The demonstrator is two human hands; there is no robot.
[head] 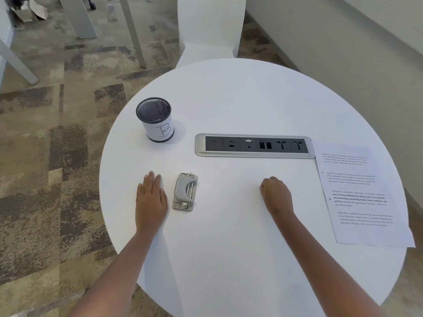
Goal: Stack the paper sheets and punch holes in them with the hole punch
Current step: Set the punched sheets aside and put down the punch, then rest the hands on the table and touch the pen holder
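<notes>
Paper sheets (364,197), flat printed white, lie at three o'clock on the smooth round table (229,99). Grey metal hole punch (185,192) sits beside the flat, open left hand (150,202); right hand (277,196) is loosely curled, empty.

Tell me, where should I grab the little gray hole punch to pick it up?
Probably grip the hole punch across its two long sides, coming straight down from above. It lies flat on the table, narrow enough to pinch, with its domed lever on top. The left hand rests flat right beside it, so it is nearest.
</notes>
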